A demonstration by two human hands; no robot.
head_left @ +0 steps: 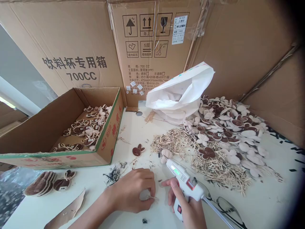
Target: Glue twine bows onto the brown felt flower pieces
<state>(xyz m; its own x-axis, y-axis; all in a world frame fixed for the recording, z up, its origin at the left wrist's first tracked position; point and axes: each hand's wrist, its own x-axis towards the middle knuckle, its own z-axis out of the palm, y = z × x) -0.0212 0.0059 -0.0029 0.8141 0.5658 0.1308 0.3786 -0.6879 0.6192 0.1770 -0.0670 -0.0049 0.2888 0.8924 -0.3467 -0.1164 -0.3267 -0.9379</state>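
Evidently close work: head view, looking forward and down on a white counter (133, 130) walled at its back edge by cardboard panels (152, 38). Left hand (135, 190) low at the middle, toward the front edge; its grip nearly closed, fingers curled, thumb and forefinger meeting at a thin pale strand (153, 198). Right hand (187, 202) beside it, grip wrapped firmly about the handle of a white glue gun (182, 176), green display lit, clear rod running out of its rear toward the front right. Nozzle at a small pale plush piece (166, 154) on the middle of the counter; whether they touch, cannot tell. Eyeglasses (227, 208) right of the gun, partly behind the rod. Brown lobed piece (137, 150) farther back, left of the pale one. Toward the back right corner, a large mound of brown and pale pieces (224, 127), with short straw-coloured strips (173, 140) spread along its left and front. White bag (181, 98) open near the back edge. Left edge side: open carton (105, 140) containing string-tied pieces (91, 130); in front of it, stacked brown pieces (39, 184) and one tied, labelled piece (64, 181). Black fibres (114, 175) behind the left forearm.
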